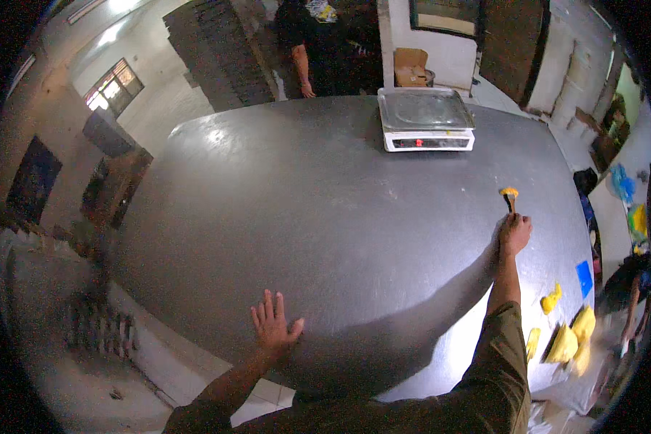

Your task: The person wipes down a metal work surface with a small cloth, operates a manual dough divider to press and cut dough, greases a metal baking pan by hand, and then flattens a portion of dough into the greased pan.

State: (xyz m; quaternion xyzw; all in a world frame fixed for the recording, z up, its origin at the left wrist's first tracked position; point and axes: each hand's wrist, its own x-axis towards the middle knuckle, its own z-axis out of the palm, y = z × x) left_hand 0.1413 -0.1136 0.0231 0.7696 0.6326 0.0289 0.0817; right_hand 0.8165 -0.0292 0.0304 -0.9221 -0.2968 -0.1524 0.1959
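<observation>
My right hand (514, 234) is closed around the handle of a small brush (511, 202), held out over the right part of a large grey metal table (304, 217). Its tip carries an orange-yellow smear. Fingers spread, my left hand (272, 325) rests at the near edge of the table with nothing in it. Several yellow dough-like lumps (561, 346) lie at the near right, beside my right sleeve. A smaller yellow lump (550, 301) sits just beyond them, and a flat blue scraper-like piece (584, 280) lies close to the right edge.
A white weighing scale (427, 123) with a metal pan stands at the far edge. Behind the table is a person in dark clothes (318, 50); another person's arm (633, 307) shows at far right. Dark stacked trays (217, 50) and a cardboard box (411, 69) are farther back.
</observation>
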